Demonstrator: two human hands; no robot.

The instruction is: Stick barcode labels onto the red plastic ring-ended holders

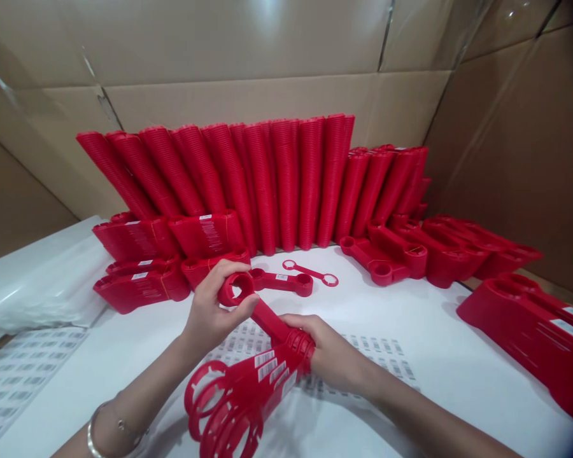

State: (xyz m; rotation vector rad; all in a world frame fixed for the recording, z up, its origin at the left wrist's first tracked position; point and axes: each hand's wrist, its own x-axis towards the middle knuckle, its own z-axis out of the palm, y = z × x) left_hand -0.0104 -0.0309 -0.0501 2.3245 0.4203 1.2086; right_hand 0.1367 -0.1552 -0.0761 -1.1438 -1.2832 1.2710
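Note:
My left hand is closed on the ringed end of a small stack of red plastic double-ring pieces, thumb and fingers around the ring. My right hand grips the other end of that stack together with a fan of more such pieces. The fanned pieces spread toward me and carry white barcode labels. Just beyond my hands lie a short labelled stack and one single red double-ring piece. A sheet of barcode labels lies partly hidden under my hands.
Tall leaning stacks of red pieces line the cardboard wall. Banded bundles sit at left, more stacks at right, and a large labelled bundle nearer right. Clear plastic bags and another label sheet lie far left.

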